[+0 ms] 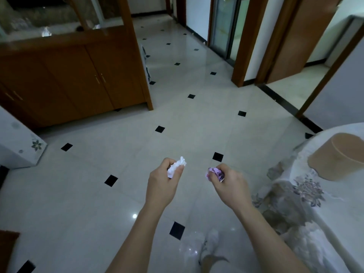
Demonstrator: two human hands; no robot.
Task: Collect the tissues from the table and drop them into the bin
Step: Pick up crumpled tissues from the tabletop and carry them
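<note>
Lower centre, my left hand (162, 186) had fingers curled round a crumpled white tissue (176, 167), my right hand (229, 187) round a crumpled purple-printed tissue (216, 173), both off the right-edge cloth-covered worktop (338, 209) for binning.

You see a glossy tiled floor (118, 194), a brown wood cabinet (69, 75), crumpled white paper tissue (176, 167), and a floral tablecloth (307, 194), perhaps cloth; the matt beige bin (338, 156) looks like plastic.
</note>
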